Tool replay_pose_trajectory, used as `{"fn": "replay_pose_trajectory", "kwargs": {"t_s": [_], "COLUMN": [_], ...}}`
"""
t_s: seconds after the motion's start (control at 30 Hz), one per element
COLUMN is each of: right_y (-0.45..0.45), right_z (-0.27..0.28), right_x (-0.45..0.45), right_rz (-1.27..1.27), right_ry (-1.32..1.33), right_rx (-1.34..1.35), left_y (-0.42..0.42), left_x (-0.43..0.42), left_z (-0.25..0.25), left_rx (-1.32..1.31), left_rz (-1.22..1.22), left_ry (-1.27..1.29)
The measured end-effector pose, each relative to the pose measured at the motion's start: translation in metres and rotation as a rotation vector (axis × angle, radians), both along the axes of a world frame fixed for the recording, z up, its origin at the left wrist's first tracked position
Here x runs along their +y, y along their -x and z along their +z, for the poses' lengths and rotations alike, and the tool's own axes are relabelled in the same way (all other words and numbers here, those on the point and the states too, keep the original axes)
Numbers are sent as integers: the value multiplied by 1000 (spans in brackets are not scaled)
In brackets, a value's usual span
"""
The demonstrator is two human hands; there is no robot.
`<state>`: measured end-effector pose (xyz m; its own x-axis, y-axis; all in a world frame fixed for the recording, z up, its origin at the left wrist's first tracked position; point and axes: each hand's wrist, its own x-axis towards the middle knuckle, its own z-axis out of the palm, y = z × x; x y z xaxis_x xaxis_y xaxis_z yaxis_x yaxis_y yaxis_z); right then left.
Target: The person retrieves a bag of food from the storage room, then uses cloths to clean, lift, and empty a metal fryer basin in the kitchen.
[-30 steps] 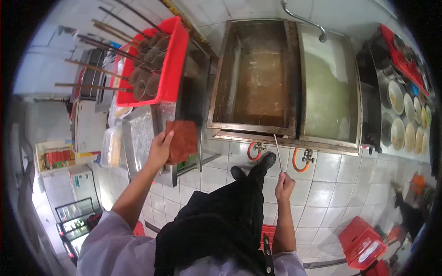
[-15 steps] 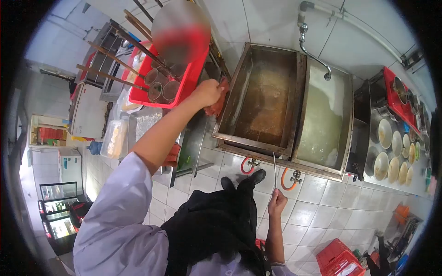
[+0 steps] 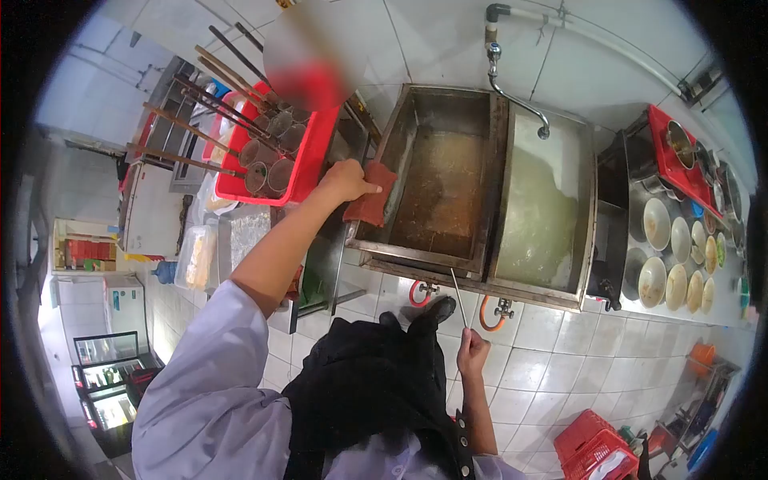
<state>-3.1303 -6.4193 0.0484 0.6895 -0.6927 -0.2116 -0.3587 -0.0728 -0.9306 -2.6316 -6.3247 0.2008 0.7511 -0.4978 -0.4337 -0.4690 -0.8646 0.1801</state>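
Note:
My left hand (image 3: 346, 181) is closed on a reddish-brown cloth (image 3: 370, 194), which lies across the left rim of the left metal basin (image 3: 362, 232). Brownish liquid (image 3: 444, 184) fills that basin. Low in front of the basins, my right hand (image 3: 473, 353) grips a thin metal rod (image 3: 459, 296). The rod points up toward the basin's front edge; whether its tip touches is unclear. A red plastic bin (image 3: 308, 156) beside my left hand holds several long-handled strainers (image 3: 257, 174).
The right basin (image 3: 548, 200) contains pale greenish liquid below a wall tap (image 3: 520, 100). Several bowls (image 3: 658, 224) and a red tray (image 3: 672, 156) stand on the right counter. Valves with hoses (image 3: 494, 312) project under the basins. A red crate (image 3: 596, 448) sits on the tiled floor.
The cloth in my left hand has gone from bunched beside the left basin to spread over its rim. My right hand still holds the rod. The whole view has shifted slightly.

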Motion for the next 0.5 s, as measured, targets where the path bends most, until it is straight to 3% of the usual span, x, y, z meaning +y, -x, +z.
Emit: {"fn": "replay_pose_trajectory", "kwargs": {"t_s": [0.07,0.13,0.2,0.27,0.33,0.4,0.5], "right_y": [-5,-5,1,2,6,7,24], "right_z": [4,14,18,29,37,42,59], "right_x": [-1,3,2,-1,-8,-12,-33], "right_rz": [2,-38,9,3,20,18,108], "right_ry": [-25,-49,-26,-33,-17,35,-149], "right_rx": [-17,-15,48,92,102,91,182], "left_y": [-6,-17,3,-25,-44,-16,-8], "left_x": [2,-2,-26,-3,15,-2,-7], "left_z": [-29,-40,0,-53,-83,-44,-36], "left_rx": [-219,214,261,411,363,285,311], "left_rz": [-100,177,192,217,200,150,168], "left_ry": [-20,33,-40,145,86,48,92]}}
